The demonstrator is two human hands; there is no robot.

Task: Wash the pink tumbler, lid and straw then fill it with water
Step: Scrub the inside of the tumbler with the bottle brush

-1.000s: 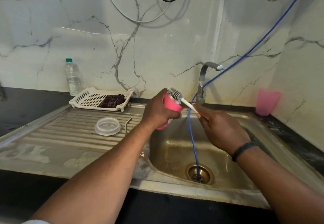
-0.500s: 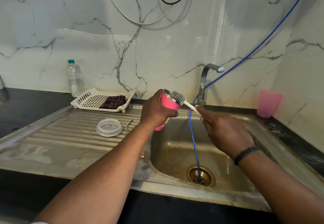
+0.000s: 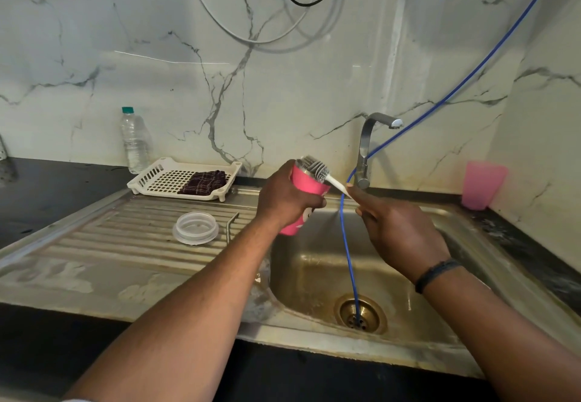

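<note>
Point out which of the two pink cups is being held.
The pink tumbler over the sink, gripped by the left hand, with the brush at its mouth. The paler pink cup stands untouched on the counter at the far right.

a home kitchen: a steel sink (image 3: pixel 317 263) with a ribbed draining board is set into a dark worktop (image 3: pixel 47 194) under a marble-look wall, with a tap (image 3: pixel 366 147), a white dish rack (image 3: pixel 151 178) and a water bottle (image 3: pixel 133 142).
</note>
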